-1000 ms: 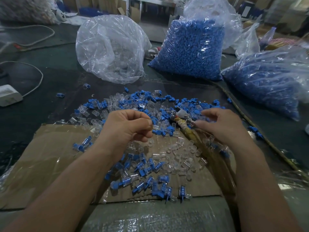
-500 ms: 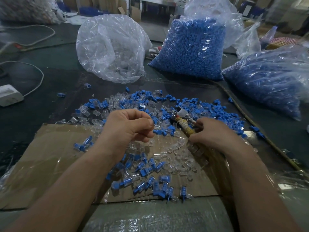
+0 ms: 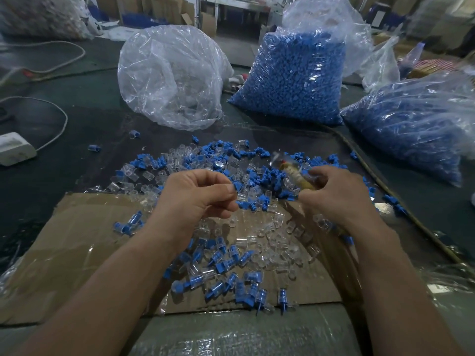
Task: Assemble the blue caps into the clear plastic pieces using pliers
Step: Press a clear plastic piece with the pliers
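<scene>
The right hand (image 3: pixel 339 199) is curled tightly round the yellow handle of the pliers (image 3: pixel 299 176), which are held above the pile with the head pointing toward 11 o'clock. The head is blurred, so how its jaws stand cannot be told. The left hand (image 3: pixel 198 199) is held just beside it at 9 o'clock, apart from it, with fingers curled and thumb pressed to forefinger. Whether a small part is pinched there cannot be told.

Loose blue caps (image 3: pixel 267 176) are scattered on the dark table (image 3: pixel 90 119) at 12 o'clock from the hands, mixed with clear pieces (image 3: pixel 280 242), which also spread onto a sheet of cardboard (image 3: pixel 66 242) beneath the wrists. At 6 o'clock on the cardboard, between the forearms, a cluster of capped pieces (image 3: pixel 231 281) is seen.

Farther back, a clear bag (image 3: pixel 169 78) is seen at 11 o'clock, a bag of blue parts (image 3: pixel 295 78) at 12 o'clock, and a second blue-filled bag (image 3: pixel 416 124) at 2 o'clock. A white power block (image 3: pixel 14 147) with its cord lies at 9 o'clock, well apart from the pile.
</scene>
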